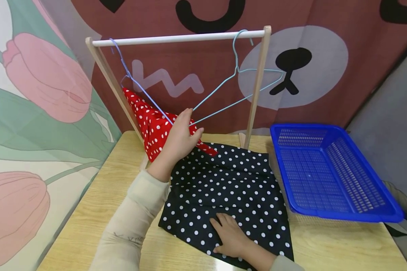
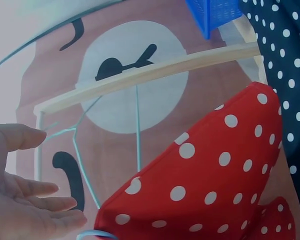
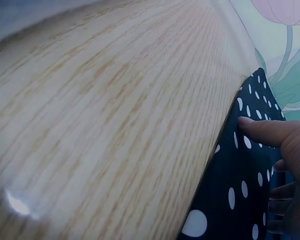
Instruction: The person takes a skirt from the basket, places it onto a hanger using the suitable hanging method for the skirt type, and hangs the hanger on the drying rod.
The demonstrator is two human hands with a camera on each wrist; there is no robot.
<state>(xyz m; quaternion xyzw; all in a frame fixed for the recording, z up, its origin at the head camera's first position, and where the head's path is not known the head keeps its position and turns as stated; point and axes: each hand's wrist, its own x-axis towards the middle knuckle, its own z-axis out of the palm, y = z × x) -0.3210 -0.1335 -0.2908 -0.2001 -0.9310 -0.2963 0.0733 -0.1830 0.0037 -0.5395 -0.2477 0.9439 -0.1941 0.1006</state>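
My left hand (image 1: pixel 180 141) is raised near the hangers, overlapping them in the head view. In the left wrist view its thumb and fingers stand apart with nothing between them. Beside it hangs a red cloth with white dots (image 1: pixel 154 130) on a purple-blue hanger (image 1: pixel 145 92). A light-blue hanger (image 1: pixel 214 91), bare of clothing, hangs from the rail's right end. My right hand (image 1: pixel 231 237) rests with fingers spread on the near part of a black skirt with white dots (image 1: pixel 230 188). Its thumb lies by the hem in the right wrist view (image 3: pixel 285 145).
A wooden rack with a white rail (image 1: pixel 183 37) stands at the back of the wooden table (image 1: pixel 122 188). To the right sits a blue plastic basket (image 1: pixel 286 184). Behind the rack hangs a brown printed curtain (image 1: pixel 217 75).
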